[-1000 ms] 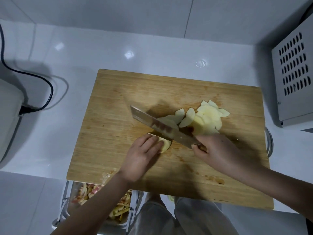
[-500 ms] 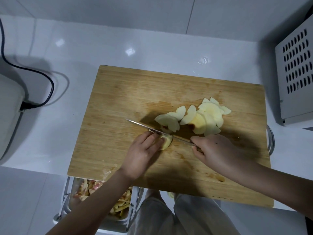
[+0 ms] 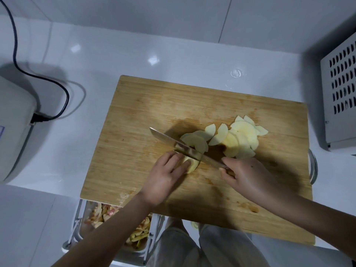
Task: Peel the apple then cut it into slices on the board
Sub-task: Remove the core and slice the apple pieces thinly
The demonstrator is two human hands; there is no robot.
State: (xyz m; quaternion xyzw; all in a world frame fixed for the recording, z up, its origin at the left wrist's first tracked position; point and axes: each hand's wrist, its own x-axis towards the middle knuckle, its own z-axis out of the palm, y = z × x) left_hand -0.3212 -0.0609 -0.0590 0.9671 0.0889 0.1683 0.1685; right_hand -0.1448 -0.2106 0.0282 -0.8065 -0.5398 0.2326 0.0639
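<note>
A wooden cutting board (image 3: 134,116) lies on the white counter. Several pale peeled apple slices (image 3: 240,137) are fanned out right of its middle. My left hand (image 3: 165,174) holds a small peeled apple piece (image 3: 191,164) down on the board with curled fingers. My right hand (image 3: 248,174) grips the handle of a knife (image 3: 173,141). The blade lies tilted across the far side of the apple piece, its tip pointing up-left. The handle is hidden inside my fist.
A bin of apple peels (image 3: 100,214) sits below the board's near left edge. A white appliance (image 3: 13,128) with a black cord (image 3: 57,87) stands at left, a vented grey box (image 3: 341,89) at right. A metal rim (image 3: 313,166) shows past the board's right edge.
The knife went down through the apple piece half a second ago and has now risen and tilted again, showing its flat side. My left hand stays on the piece.
</note>
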